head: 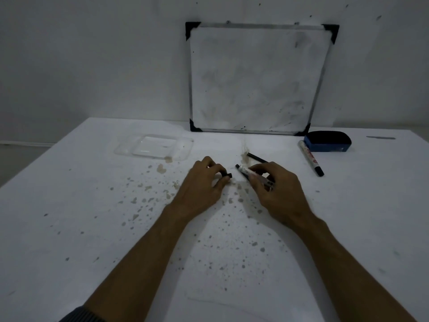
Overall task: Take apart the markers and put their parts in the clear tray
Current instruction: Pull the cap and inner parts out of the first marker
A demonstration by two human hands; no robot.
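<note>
Two bare hands work over a white, speckled table [92, 228], and we see each one closed on a separate piece. Our left hand [204, 182] curls its fingers inward and pinches a small black cap [227, 175] between thumb and fingertips; only the cap's end shows past the fingers. Our right hand [276, 191] is closed around a marker body [249, 174], with the thumb and forefinger pressing its white barrel and its dark open end pointing up and to the left, toward the cap. Cap and barrel are apart, with a narrow gap of table between them. Whether the barrel's lower end touches the table we cannot tell, as the fingers hide it.

Just beyond the right hand's fingertips lies a thin black rod [257, 158], free on the table. Farther out to the right of that hand lies a whole marker [311, 158], capped in black, and beside its far end sits a blue eraser [327, 141]. Beyond the left hand and to its left rests the clear tray [130, 151], well apart from both grips. Behind both hands a small whiteboard [255, 77] leans upright against the wall.
</note>
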